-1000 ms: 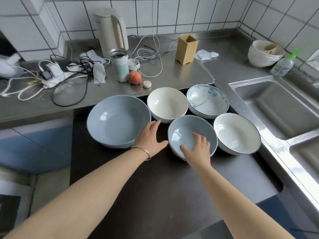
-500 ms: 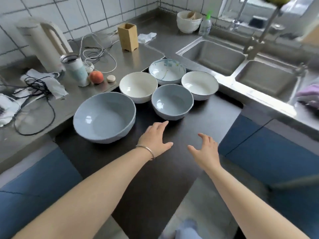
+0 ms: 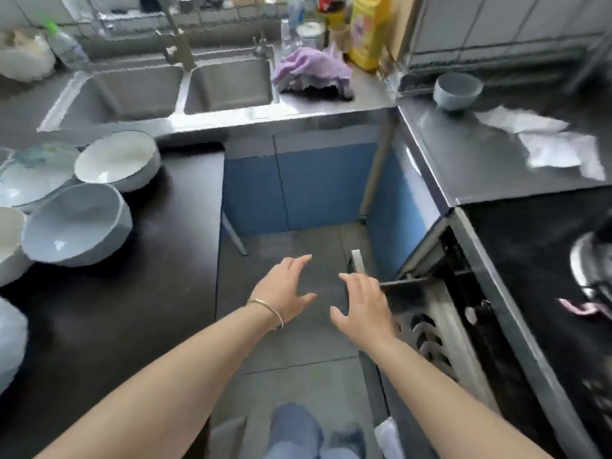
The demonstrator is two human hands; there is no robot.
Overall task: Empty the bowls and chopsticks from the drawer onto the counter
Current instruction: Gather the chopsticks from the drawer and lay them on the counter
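Several bowls stand on the dark counter [image 3: 132, 309] at the left: a small blue bowl [image 3: 77, 223], a white bowl [image 3: 116, 160] behind it, a patterned bowl [image 3: 29, 177] and part of a white bowl [image 3: 8, 243] at the edge. Another blue bowl [image 3: 458, 91] sits alone on the steel counter at the far right. The open drawer [image 3: 440, 329] with wire racks is at the right, below the stove counter. My left hand [image 3: 284, 293] and my right hand [image 3: 362, 306] hover over the floor beside the drawer, fingers spread, holding nothing. No chopsticks show.
A double steel sink [image 3: 165, 87] runs along the back, with a purple cloth [image 3: 311, 71] and a yellow bottle [image 3: 369, 31] to its right. White paper [image 3: 546, 140] lies on the right counter. A black stove top [image 3: 546, 260] sits above the drawer. Blue cabinet fronts [image 3: 298, 187] face me.
My view has swung right from the bowls to the drawer side. My right hand has let go of the small blue bowl, and both hands have moved off the counter to above the floor.
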